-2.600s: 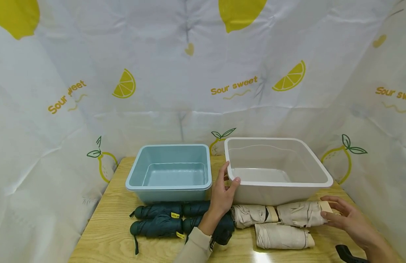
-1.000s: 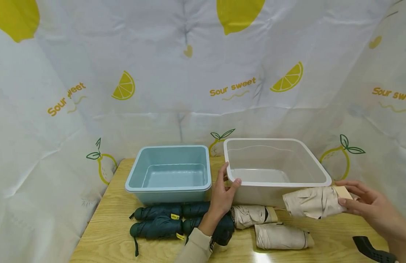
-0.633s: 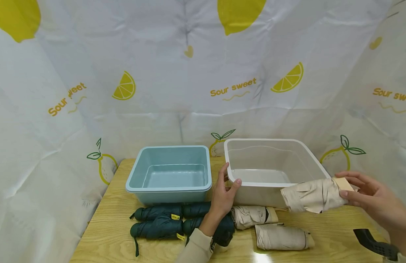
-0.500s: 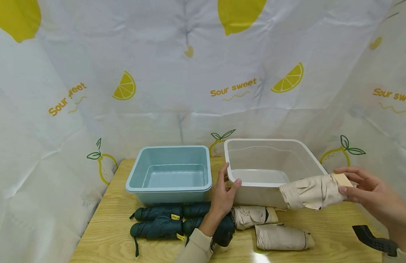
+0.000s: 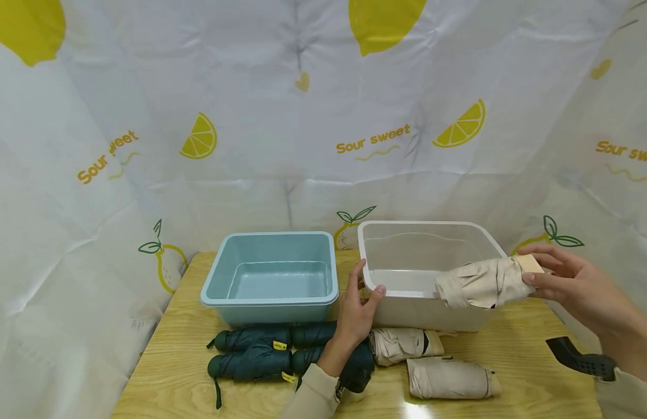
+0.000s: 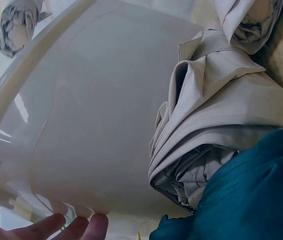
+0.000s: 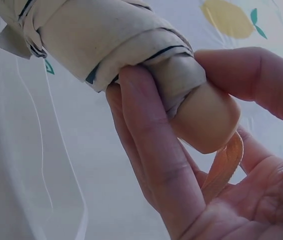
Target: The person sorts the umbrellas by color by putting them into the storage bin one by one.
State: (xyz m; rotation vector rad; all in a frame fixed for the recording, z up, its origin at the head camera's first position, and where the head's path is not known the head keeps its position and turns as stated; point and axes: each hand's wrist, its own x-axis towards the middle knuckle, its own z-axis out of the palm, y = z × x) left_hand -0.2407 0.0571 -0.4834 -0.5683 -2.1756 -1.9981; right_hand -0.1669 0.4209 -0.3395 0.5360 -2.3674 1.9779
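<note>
Along the left side we see a white curtain (image 5: 88, 279) with lemon prints, hanging past the edge of a wooden table (image 5: 163, 361). Toward the far left of the table stands a light blue bin (image 5: 268, 302), and we can see down to its bare floor. Just on its near side lie dark green umbrellas (image 5: 253, 363), rolled up in two rows, with yellow tags showing; our left forearm hides part of them.

At mid-table our left hand (image 5: 355, 311) holds the near left corner of a white bin (image 5: 407, 251), thumb over the near rim and fingers along the left side, spread only as wide as that corner. Close to the bin's near side rests a rolled beige umbrella (image 5: 399, 345), and nearer to us lies a second beige roll (image 5: 449, 378).

Farther right, our right hand (image 5: 569, 279) pinches the held umbrella (image 5: 483, 283) by its pale handle end, thumb and fingers closed around it. We have it raised off the table at the white bin's near right corner, tilted with the handle end higher; we cannot tell whether it touches the rim. A strap (image 7: 225, 162) loops from the handle toward our palm.
</note>
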